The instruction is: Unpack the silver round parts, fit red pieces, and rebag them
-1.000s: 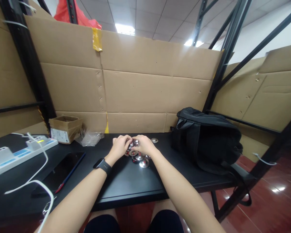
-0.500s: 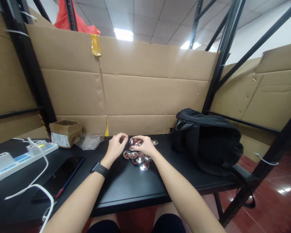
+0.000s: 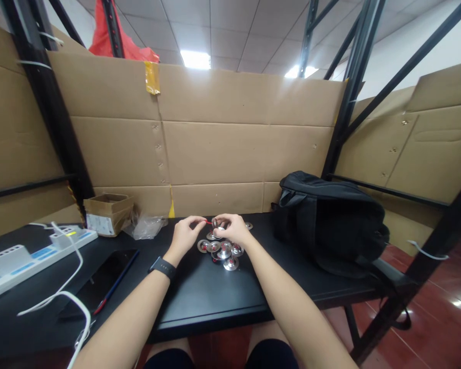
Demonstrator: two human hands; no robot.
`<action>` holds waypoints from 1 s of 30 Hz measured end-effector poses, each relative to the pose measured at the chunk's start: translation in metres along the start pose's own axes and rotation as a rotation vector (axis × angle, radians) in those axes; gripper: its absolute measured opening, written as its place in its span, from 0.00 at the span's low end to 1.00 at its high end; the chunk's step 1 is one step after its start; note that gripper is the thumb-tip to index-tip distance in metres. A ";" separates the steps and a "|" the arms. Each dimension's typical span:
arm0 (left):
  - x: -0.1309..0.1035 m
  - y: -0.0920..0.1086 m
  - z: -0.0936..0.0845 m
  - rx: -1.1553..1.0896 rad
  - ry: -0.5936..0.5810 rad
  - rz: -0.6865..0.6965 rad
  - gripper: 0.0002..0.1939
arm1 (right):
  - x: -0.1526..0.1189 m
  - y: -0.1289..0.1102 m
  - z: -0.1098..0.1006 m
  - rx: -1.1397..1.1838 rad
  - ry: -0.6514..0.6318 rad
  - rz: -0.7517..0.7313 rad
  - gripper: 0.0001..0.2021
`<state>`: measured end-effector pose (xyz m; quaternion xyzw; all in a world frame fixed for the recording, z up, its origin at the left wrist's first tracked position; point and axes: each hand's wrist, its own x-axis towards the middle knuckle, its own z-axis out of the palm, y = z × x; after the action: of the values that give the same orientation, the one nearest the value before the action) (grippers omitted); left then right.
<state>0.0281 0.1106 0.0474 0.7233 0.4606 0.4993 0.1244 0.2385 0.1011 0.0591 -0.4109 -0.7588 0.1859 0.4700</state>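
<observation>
My left hand (image 3: pixel 184 236), with a dark watch on its wrist, pinches the end of a short red cord (image 3: pixel 208 222). The cord stretches to a small shiny metal disc, apparently a finger cymbal (image 3: pixel 215 224), pinched edge-on in my right hand (image 3: pixel 233 229). Part of that cymbal is hidden behind the right fingers. Just below both hands lie several domed cymbals (image 3: pixel 225 250) with bits of red at their centres, overlapping in a loose pile on the black table (image 3: pixel 207 297). One more cymbal (image 3: pixel 249 225) rests behind my right hand.
A black backpack (image 3: pixel 330 225) stands on the right. At the left are an open cardboard box (image 3: pixel 109 212), a clear plastic bag (image 3: pixel 149 227), a white power strip (image 3: pixel 42 256) with cables, a phone (image 3: pixel 100 277) and a pen (image 3: pixel 117 282). Cardboard panels (image 3: pixel 215 154) wall the back.
The left fingers have closed on the red cord and now hold it stretched toward the cymbal in my right hand. That cymbal has turned edge-on. The view has shifted slightly.
</observation>
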 end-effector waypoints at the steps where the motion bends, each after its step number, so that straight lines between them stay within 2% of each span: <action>1: 0.001 -0.003 -0.004 0.028 0.037 -0.023 0.14 | 0.001 0.005 -0.005 -0.030 0.033 0.017 0.18; 4: 0.006 -0.017 -0.020 0.228 0.081 -0.111 0.16 | 0.002 0.026 -0.026 -0.189 0.130 0.106 0.19; 7: 0.007 -0.029 -0.032 0.476 0.002 -0.206 0.14 | -0.002 0.046 -0.048 -0.447 0.159 0.274 0.18; 10: 0.006 -0.036 -0.036 0.584 -0.110 -0.240 0.13 | -0.007 0.057 -0.059 -0.649 0.127 0.422 0.20; 12: 0.004 -0.036 -0.034 0.623 -0.161 -0.231 0.13 | -0.008 0.061 -0.060 -0.724 0.078 0.459 0.19; 17: 0.001 -0.031 -0.030 0.676 -0.198 -0.187 0.14 | -0.007 0.068 -0.052 -0.775 -0.022 0.485 0.16; 24: 0.001 -0.026 -0.029 0.668 -0.161 -0.147 0.14 | -0.007 0.078 -0.052 -0.756 -0.001 0.481 0.15; 30: 0.001 -0.026 -0.026 0.652 -0.127 -0.147 0.13 | -0.006 0.078 -0.056 -0.742 -0.026 0.502 0.14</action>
<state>-0.0076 0.1182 0.0442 0.7194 0.6383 0.2693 -0.0494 0.3233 0.1368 0.0308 -0.7207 -0.6568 0.0148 0.2214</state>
